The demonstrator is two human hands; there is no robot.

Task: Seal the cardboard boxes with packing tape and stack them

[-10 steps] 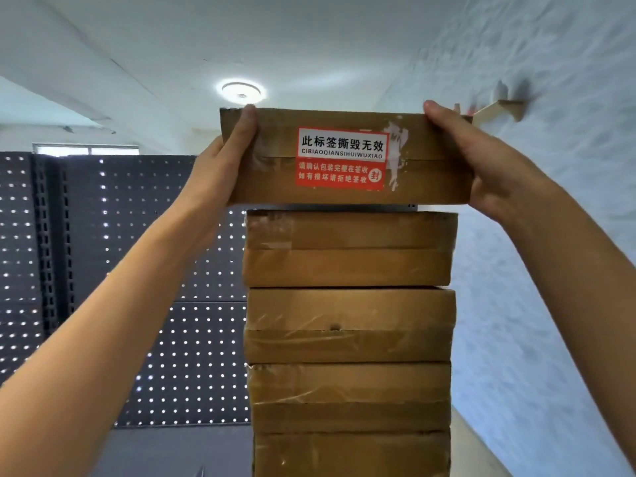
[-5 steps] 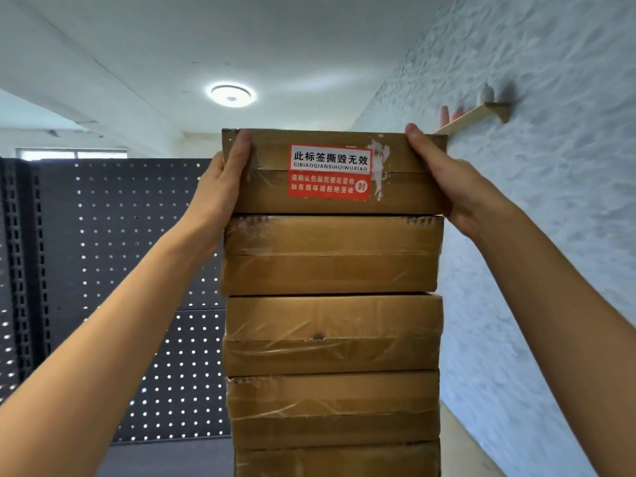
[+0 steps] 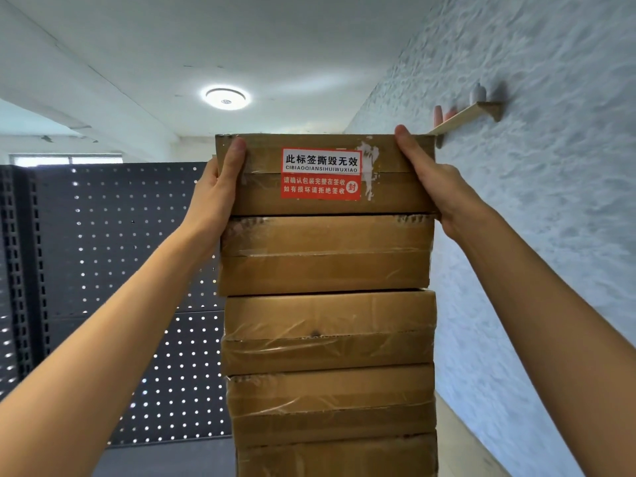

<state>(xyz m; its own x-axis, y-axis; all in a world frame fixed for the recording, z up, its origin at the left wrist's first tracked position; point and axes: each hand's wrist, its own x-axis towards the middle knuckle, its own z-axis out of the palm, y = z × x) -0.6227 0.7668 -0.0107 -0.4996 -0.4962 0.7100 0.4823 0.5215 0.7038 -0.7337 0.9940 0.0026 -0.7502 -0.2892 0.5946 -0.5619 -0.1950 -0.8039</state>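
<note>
My left hand (image 3: 216,187) grips the left end of the top box (image 3: 323,173): thumb laid up the front face near the left corner, the other fingers hidden behind the end. My right hand (image 3: 437,187) grips the right end the same way, thumb on the front face reaching the top edge, the rest wrapped out of sight round the side. Both arms are raised, one to each side of the column.

The top box lies flat, long axis running left to right, its long narrow face toward me. A red and white label (image 3: 321,173) sits right of centre on that face, text upright. The box rests on the stack of boxes (image 3: 327,335), a thin dark seam between them. Its left edge overhangs the box below slightly; the right edges are about flush.

Four taped boxes show below, all with the same left-right axis, edges slightly staggered, the lowest cut off by the frame.

Right: a textured wall (image 3: 550,235) is near the stack, a small wooden shelf (image 3: 464,118) just beyond the top right corner. Left: open room out to a dark pegboard panel (image 3: 103,270). Above: ceiling with a round lamp (image 3: 225,98), well apart from the box top.
</note>
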